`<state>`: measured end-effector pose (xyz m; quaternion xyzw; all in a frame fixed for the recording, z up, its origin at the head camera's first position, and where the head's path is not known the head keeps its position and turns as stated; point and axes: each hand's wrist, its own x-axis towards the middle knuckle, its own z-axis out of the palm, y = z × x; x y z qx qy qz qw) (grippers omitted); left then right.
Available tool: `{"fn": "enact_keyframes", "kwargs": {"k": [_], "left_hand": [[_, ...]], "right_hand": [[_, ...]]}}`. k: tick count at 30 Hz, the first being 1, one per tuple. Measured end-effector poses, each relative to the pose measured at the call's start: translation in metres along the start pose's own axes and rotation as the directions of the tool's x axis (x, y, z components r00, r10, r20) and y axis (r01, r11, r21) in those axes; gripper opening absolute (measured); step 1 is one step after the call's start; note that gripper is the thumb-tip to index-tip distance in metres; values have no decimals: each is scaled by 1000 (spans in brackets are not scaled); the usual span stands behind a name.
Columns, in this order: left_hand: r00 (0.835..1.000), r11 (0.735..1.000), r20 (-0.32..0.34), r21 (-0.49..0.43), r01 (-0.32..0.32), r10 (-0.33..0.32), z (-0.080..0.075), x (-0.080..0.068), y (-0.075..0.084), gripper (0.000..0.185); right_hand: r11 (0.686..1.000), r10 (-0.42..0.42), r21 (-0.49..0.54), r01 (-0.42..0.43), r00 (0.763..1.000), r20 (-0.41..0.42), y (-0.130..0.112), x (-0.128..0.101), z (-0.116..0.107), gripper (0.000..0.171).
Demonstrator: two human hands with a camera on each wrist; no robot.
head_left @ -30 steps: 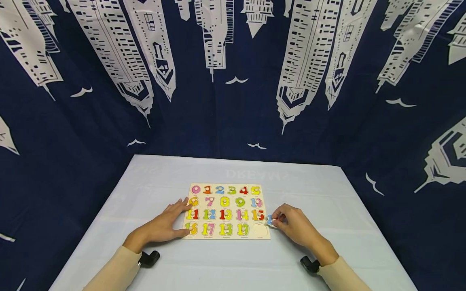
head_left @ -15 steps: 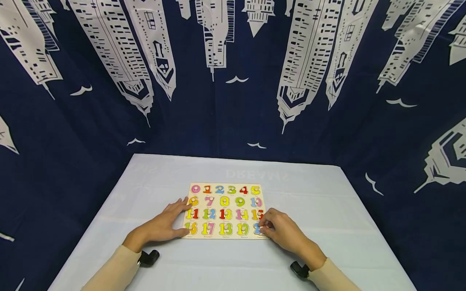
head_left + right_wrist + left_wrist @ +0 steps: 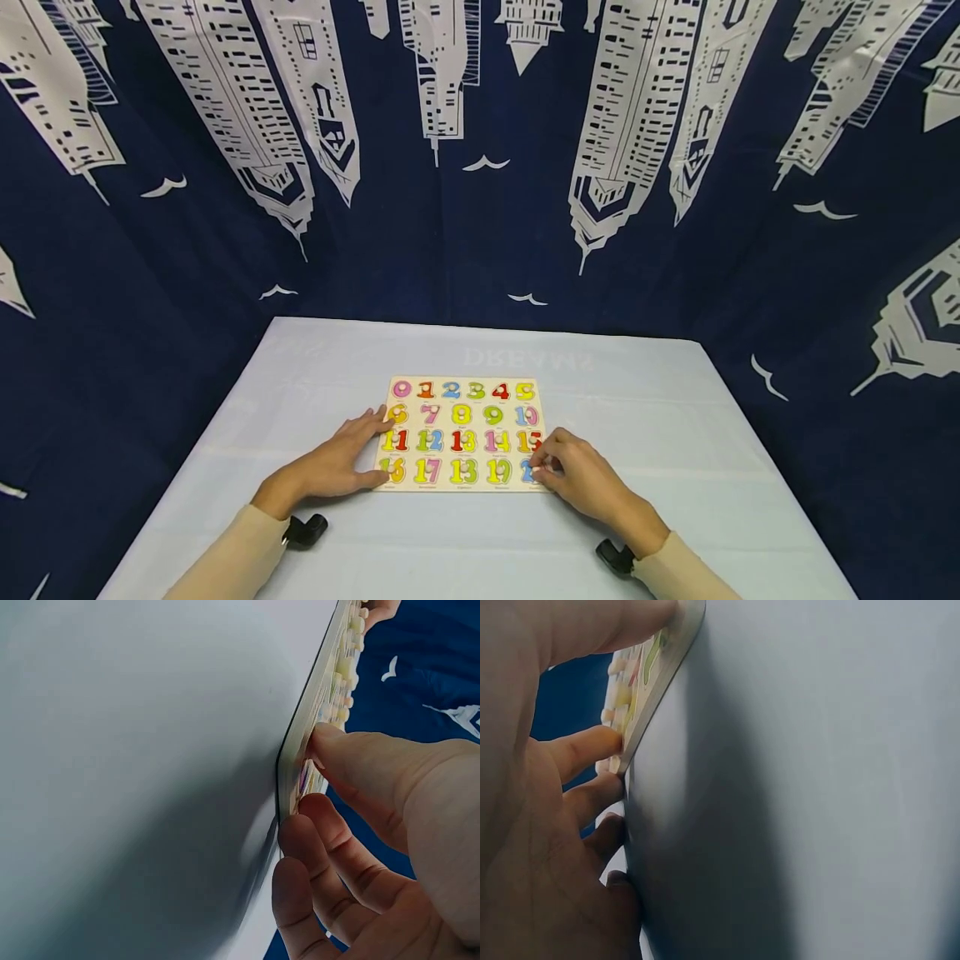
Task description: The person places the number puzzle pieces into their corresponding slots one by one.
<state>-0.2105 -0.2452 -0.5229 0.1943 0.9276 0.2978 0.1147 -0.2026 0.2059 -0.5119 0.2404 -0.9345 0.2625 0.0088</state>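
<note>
A wooden number puzzle board (image 3: 482, 477) lies on the table, its rows filled with coloured knobbed number pieces. My left hand (image 3: 341, 458) rests spread over the board's left edge; in the left wrist view its thumb and a finger touch the board's rim (image 3: 660, 705). At the bottom right corner my right hand (image 3: 583, 477) pinches a blue number piece (image 3: 527, 471) over the last slot, covering most of it. From the right wrist, the thumb (image 3: 367, 757) and curled fingers meet right at the board's edge (image 3: 288, 769), hiding the piece's knob.
The white tabletop (image 3: 450, 550) stretches around the board. Behind it hangs a dark blue cloth (image 3: 420, 250) with white buildings and birds. Each wrist wears a black camera, such as the left one (image 3: 306, 532).
My right hand has carried the blue number piece leftward from beside the board onto its bottom right slot. It barely moves over the last half second; my left hand stays put.
</note>
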Motion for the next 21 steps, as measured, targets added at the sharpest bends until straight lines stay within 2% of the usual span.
{"fn": "enact_keyframes", "kwargs": {"k": [6, 11, 16, 21], "left_hand": [[1000, 1000, 1, 10, 18, -18, 0, -4, 1, 95], [999, 999, -6, 22, 36, -36, 0, -3, 0, 95], [999, 999, -45, 31, 31, -29, -2, 0, -1, 92], [995, 997, -93, 53, 50, -45, -7, 2, 4, 90]], "right_hand": [[999, 20, 42, -20, 1000, 5, 4, -6, 0, 10], [997, 39, 63, -36, 998, -47, 10, -10, -5, 21], [997, 68, -17, -70, 990, -126, 21, -10, -17, 40], [983, 108, -127, -133, 976, -191, 39, -13, -33, 64]]}}
